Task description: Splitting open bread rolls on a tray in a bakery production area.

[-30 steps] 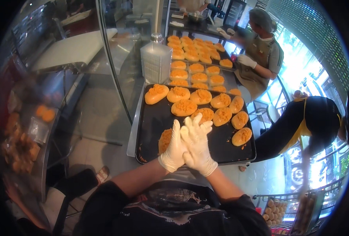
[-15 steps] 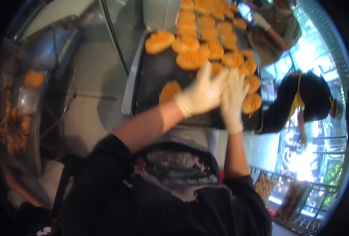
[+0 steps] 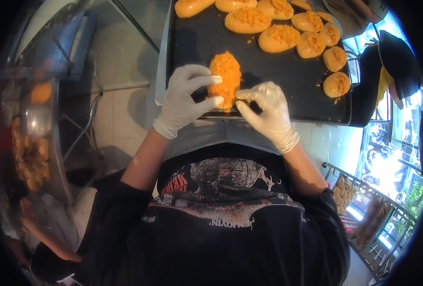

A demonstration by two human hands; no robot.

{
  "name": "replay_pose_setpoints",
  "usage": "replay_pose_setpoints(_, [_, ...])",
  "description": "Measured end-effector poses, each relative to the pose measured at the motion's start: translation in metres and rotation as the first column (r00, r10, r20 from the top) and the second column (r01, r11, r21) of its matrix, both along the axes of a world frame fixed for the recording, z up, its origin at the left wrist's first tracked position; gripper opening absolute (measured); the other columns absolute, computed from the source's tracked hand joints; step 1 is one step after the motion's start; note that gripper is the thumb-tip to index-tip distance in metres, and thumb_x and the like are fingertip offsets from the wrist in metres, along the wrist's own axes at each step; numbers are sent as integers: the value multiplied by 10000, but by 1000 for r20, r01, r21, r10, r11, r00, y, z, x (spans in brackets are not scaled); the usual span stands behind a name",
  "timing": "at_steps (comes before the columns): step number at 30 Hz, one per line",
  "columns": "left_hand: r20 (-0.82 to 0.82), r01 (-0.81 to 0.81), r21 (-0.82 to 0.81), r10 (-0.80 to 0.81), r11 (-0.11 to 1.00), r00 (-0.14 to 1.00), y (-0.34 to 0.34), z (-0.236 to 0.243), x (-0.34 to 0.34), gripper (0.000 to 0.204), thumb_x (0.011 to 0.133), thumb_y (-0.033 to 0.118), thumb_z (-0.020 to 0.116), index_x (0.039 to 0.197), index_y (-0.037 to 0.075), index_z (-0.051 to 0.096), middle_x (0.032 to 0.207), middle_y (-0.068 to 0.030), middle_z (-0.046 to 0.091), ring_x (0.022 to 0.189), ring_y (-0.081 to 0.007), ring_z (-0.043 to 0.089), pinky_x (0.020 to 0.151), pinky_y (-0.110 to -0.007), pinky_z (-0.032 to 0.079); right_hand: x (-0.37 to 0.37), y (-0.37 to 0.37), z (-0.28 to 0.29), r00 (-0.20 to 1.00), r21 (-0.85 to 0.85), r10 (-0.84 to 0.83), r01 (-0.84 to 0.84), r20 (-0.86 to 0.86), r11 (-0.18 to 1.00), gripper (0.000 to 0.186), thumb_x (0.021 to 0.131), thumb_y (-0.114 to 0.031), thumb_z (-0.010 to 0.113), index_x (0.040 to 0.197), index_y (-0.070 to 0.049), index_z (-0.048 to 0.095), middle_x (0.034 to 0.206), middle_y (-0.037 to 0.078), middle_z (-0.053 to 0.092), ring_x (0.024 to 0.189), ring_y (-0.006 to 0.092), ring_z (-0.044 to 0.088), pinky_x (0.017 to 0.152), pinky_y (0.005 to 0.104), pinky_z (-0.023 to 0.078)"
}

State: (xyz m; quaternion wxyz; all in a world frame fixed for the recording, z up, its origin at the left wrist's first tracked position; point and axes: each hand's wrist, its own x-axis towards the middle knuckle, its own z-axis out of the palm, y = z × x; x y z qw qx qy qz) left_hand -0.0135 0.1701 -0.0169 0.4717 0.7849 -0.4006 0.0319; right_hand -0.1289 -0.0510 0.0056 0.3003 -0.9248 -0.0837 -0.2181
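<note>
Orange-topped bun [image 3: 224, 78] between both gloved hands

We wear 2 thin disposable gloves, off-white, one on the left hand [image 3: 185, 100] and one on the right hand [image 3: 267, 114]. Each glove fits snugly, wrinkles at the knuckles and ends in a rolled cuff at the wrist. Above the cuffs our forearms are bare. Dark sleeves [image 3: 121, 209] begin near the elbows, pushed up and loosely bunched. Our top is black [image 3: 230, 238], with a large printed graphic across the chest in grey and white with red accents, plus a line of pale lettering beneath it.
</note>
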Motion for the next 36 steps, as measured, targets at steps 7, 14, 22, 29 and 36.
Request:
replay_pose_setpoints(7, [138,-14,88,2,996,990,0,-5,-3,347,736,187,913,1068,137,826,1161,-56,686,1115,-273,635,999,-384,505,17,6,-12,1000,-79,-30,30,-3,996,94,844,-105,826,917,-84,770,861,61,694,845,274,651,783,413,513])
replay_pose_setpoints(14, [50,-47,45,45,998,998,-12,-3,-6,303,764,261,884,1047,177,813,1155,-42,668,1115,-287,613,983,-418,467,17,11,-9,994,-46,-96,93,-61,995,164,855,-169,805,996,-102,756,885,78,646,880,308,628,814,443,500])
replay_pose_setpoints(22, [120,-54,35,49,998,992,-17,0,-6,258,779,95,845,1029,130,794,1142,-60,669,1137,-279,607,1005,-392,491,5,10,0,980,-9,-131,132,-151,991,339,828,-193,823,1141,-97,733,959,124,638,939,329,603,858,451,484])
replay_pose_setpoints(29, [92,-103,51,98,993,991,-8,1,-7,218,786,71,831,994,104,776,1131,-62,674,1134,-278,600,1022,-398,477,14,8,-8,992,4,-43,44,-122,999,400,810,-203,841,1178,-96,727,978,116,629,936,326,596,872,449,478])
replay_pose_setpoints(36, [114,-75,25,72,997,991,-4,1,-11,214,769,97,850,968,111,773,1114,-60,671,1119,-278,605,1002,-403,478,9,8,-2,995,-14,-50,49,-88,999,272,817,-150,834,1071,-86,764,964,100,632,927,305,590,863,429,473])
